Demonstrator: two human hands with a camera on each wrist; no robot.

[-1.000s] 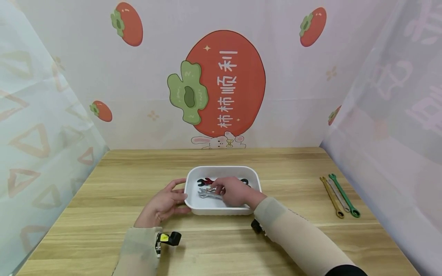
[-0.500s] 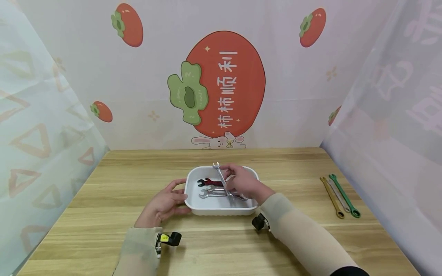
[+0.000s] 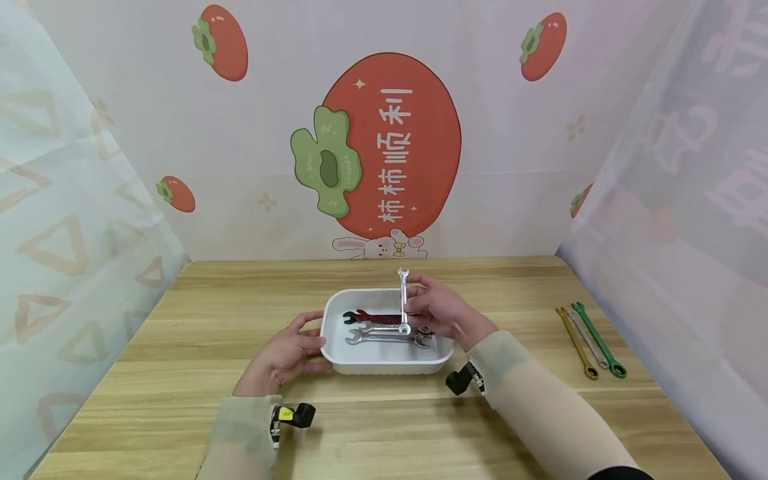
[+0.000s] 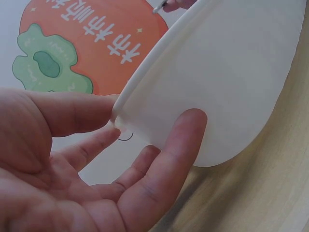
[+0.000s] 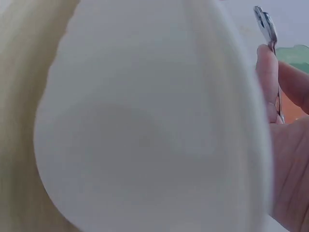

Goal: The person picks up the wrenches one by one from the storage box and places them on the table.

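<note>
Held wrench: silver [image 3: 404, 300], forked at the far end; over the right half of the tray, its far end overlapping the far rim in the head view; its length runs near to far; whether its near end touches the wrenches below, I cannot tell.
Right hand: [image 3: 443, 308] just right of that wrench; thumb and fingers pinch it; in the right wrist view its upper end sticks out past the fingertips.
Tray: white [image 3: 384, 367], rounded corners, mid-table, long sides left to right; its outer wall fills much of the right wrist view.
In the tray: a red wrench [image 3: 382, 319] and a black wrench [image 3: 350, 318] on the far side, touching or overlapping; silver wrenches [image 3: 388, 339] nearer, also lying left to right; some right ends are hidden behind the right hand.
Left hand: [image 3: 285, 353] at the tray's left end; fingers spread and loose, clasping nothing; fingertips touch the rim and the outer wall.
Right of the table: a gold wrench [image 3: 577, 343], a thin silver wrench [image 3: 588, 340] and a green wrench [image 3: 599, 340], side by side, slanting from far left to near right; well apart from the tray.
Sleeves: beige [image 3: 543, 407], a black camera [image 3: 461, 379] at each wrist.
Table: wood-grained [image 3: 384, 433].
Backdrop: pale sheet [image 3: 504, 200] behind the table; big red fruit print [image 3: 420, 153], white characters, a rabbit below.
</note>
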